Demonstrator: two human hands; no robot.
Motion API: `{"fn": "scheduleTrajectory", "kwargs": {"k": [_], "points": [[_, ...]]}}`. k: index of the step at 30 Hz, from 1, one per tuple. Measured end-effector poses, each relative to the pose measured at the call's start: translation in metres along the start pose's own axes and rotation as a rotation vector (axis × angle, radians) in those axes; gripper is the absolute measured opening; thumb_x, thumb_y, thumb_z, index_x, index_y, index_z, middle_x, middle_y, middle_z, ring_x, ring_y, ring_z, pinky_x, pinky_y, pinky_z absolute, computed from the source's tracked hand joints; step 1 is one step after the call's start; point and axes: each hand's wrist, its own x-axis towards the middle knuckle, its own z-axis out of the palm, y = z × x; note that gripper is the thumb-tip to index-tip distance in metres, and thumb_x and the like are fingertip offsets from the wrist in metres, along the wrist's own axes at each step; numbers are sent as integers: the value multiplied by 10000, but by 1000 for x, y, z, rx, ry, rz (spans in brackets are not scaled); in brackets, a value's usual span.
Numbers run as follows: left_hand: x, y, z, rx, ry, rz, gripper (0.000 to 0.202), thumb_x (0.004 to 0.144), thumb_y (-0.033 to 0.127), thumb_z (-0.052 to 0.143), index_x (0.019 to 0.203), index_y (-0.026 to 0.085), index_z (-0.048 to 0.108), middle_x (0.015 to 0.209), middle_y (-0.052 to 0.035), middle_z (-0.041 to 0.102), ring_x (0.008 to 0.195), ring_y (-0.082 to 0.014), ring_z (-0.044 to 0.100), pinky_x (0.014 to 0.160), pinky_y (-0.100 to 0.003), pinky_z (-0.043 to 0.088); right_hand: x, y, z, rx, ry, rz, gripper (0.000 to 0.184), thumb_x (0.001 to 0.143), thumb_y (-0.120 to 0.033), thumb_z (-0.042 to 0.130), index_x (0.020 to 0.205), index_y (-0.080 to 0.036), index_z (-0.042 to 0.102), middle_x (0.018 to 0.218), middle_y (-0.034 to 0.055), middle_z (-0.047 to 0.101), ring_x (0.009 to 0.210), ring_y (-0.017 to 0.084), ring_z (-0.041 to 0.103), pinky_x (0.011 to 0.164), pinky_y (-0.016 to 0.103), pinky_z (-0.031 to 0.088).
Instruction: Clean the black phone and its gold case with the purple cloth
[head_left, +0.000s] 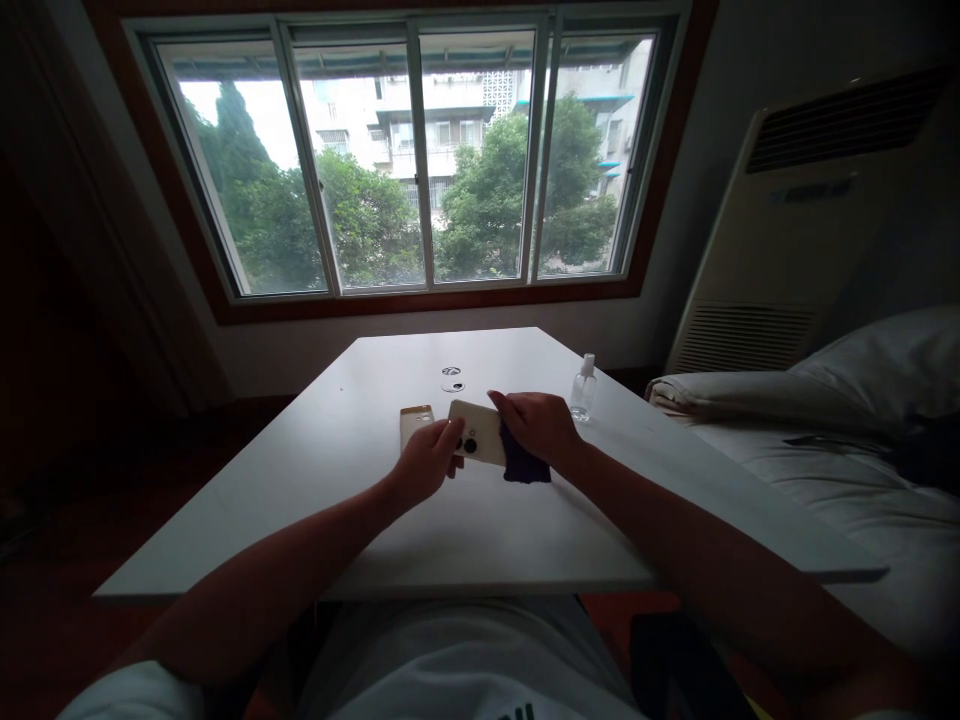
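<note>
While left hand (426, 460) grips phone (486, 440) | right hand (541, 424) clasps dark cloth (527, 466) against it — | bottle (583, 394) nearby

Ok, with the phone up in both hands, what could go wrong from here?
The phone might slip: the left hand has its grip at the camera end, while the right hand has the cloth at the other.

The left thumb sits close to the lenses, so it could smudge them.

The bottle stands near the table's right edge, just beyond the right hand; a wide swing might tip it.
</note>
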Motion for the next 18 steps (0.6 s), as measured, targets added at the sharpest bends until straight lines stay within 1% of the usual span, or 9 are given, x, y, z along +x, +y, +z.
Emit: {"fn": "scheduleTrajectory", "kwargs": {"k": [3, 5, 7, 8, 10, 13, 15, 16, 18], "points": [[6, 2, -4, -137, 56, -52, 508, 934, 605, 477, 770, 132, 563, 566, -13, 530, 463, -104, 459, 442, -228, 352, 1, -3, 3, -6, -60, 25, 550, 1025, -536, 368, 714, -177, 645, 665, 29, 658, 578, 134, 553, 572, 271, 324], [9, 2, -6, -201, 87, -86, 512, 924, 612, 486, 750, 135, 553, 534, -5, 508, 439, -98, 433, 433, -228, 337, 0, -7, 4, 35, -112, 18, 506, 1023, -543, 367, 885, -192, 703, 797, 43, 708, 673, 152, 612, 600, 269, 371], [11, 1, -7, -247, 109, -125, 505, 918, 606, 496, 728, 140, 539, 518, -4, 500, 423, -98, 424, 428, -232, 333, -2, -11, 5, 94, -174, 1, 493, 1013, -565, 376, 1096, -199, 696, 946, 63, 727, 764, 169, 650, 639, 271, 429], [12, 0, -7, -267, 117, -144, 492, 917, 595, 501, 725, 143, 534, 519, -5, 502, 421, -100, 428, 428, -234, 335, -3, -12, 5, 116, -208, -13, 515, 1002, -584, 389, 1196, -195, 665, 1017, 77, 724, 805, 181, 662, 662, 278, 458], [14, -3, -8, -298, 133, -184, 448, 916, 558, 509, 734, 149, 525, 521, -5, 505, 416, -105, 435, 425, -236, 336, -5, -13, 5, 136, -277, -51, 623, 968, -632, 427, 1371, -177, 561, 1148, 113, 698, 882, 215, 674, 705, 307, 506], [17, -7, -8, -350, 162, -260, 369, 907, 505, 520, 776, 161, 517, 526, 1, 505, 405, -113, 439, 412, -236, 330, -9, -12, 11, 111, -354, -137, 851, 893, -689, 516, 1530, -143, 376, 1339, 180, 602, 1044, 302, 657, 813, 392, 549], [19, -10, -8, -392, 189, -316, 332, 891, 486, 542, 805, 166, 513, 536, 8, 502, 406, -112, 439, 403, -230, 321, -13, -9, 18, 87, -363, -202, 915, 871, -643, 586, 1562, -111, 307, 1435, 223, 512, 1180, 359, 600, 923, 459, 533], [19, -11, -8, -413, 197, -341, 323, 882, 480, 557, 817, 167, 511, 545, 11, 501, 410, -109, 438, 402, -225, 320, -15, -8, 22, 79, -357, -230, 890, 885, -578, 605, 1565, -97, 294, 1464, 236, 477, 1241, 373, 562, 977, 482, 511], [20, -13, -8, -457, 205, -378, 322, 863, 477, 587, 837, 165, 511, 564, 16, 501, 418, -97, 430, 404, -214, 320, -17, -5, 30, 71, -337, -266, 754, 935, -384, 579, 1564, -83, 291, 1488, 244, 444, 1321, 364, 506, 1050, 498, 471]]}}
